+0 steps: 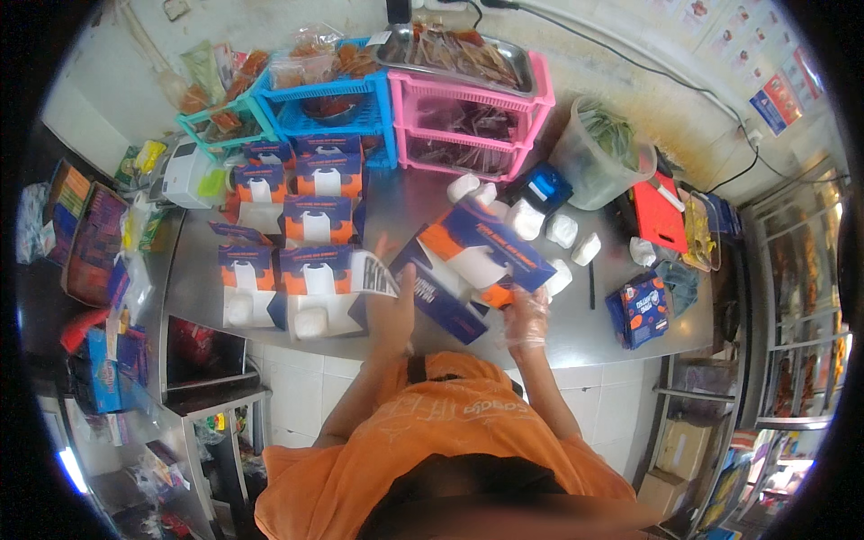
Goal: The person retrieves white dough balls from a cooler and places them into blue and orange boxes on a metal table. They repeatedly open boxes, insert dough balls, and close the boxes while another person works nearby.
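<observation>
In front of me a blue-and-orange printed cardboard box is tilted, with its white inside showing between its panels. My left hand looks bare and grips the box's left side, thumb up along the edge. A clear plastic glove covers my right hand, which holds the box's lower right corner; some fingers are hidden behind the card. Just left of my left hand curves a white flap with dark print. White wrapped bundles lie beyond the box. Similar open boxes stand in rows to the left, the front ones holding white bundles.
Pink and blue plastic racks line the back of the steel table. A translucent bucket of leaves, a red cutting board with a knife, and a stack of folded printed cartons sit to the right.
</observation>
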The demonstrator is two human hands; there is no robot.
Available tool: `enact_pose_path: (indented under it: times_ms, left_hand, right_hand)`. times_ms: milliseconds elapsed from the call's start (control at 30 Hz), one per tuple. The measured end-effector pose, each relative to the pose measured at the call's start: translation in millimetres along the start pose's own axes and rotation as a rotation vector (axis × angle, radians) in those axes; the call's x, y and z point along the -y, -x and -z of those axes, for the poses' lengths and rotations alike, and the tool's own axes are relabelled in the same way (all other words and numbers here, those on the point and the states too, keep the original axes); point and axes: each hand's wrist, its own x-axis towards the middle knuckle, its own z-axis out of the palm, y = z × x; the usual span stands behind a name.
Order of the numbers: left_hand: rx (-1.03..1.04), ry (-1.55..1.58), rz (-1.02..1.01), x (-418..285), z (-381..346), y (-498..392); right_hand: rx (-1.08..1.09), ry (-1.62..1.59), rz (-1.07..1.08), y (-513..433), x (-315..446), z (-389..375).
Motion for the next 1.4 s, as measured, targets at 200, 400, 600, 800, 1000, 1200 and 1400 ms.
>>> enact_pose_path:
  times_ms: [200,400,600,800,1000,1200,1400]
  left_hand:
    - [0.058,-0.588,-0.19,-13,-14,-8]
    - [-0.059,-0.844,-0.196,-9,3,-20]
    - [0.331,-1.171,0.022,32,14,-19]
    - [0.258,-1.104,0.216,90,35,0]
    - [0.221,-0.921,0.454,89,56,8]
    - [0.127,-0.479,0.682,61,45,6]
    - [0.178,-0.572,0.654,58,35,-2]
  right_hand:
    - [0.12,-0.424,-0.095,7,-4,-13]
    - [0.199,-0.495,-0.049,-5,9,3]
    - [0.312,-0.054,-0.19,-25,7,41]
    - [0.451,0.575,0.125,-129,10,154]
    - [-1.027,0.979,0.393,-265,38,294]
    - [-1.361,0.955,0.119,-302,22,319]
    - [-1.762,1.957,0.078,-334,12,334]
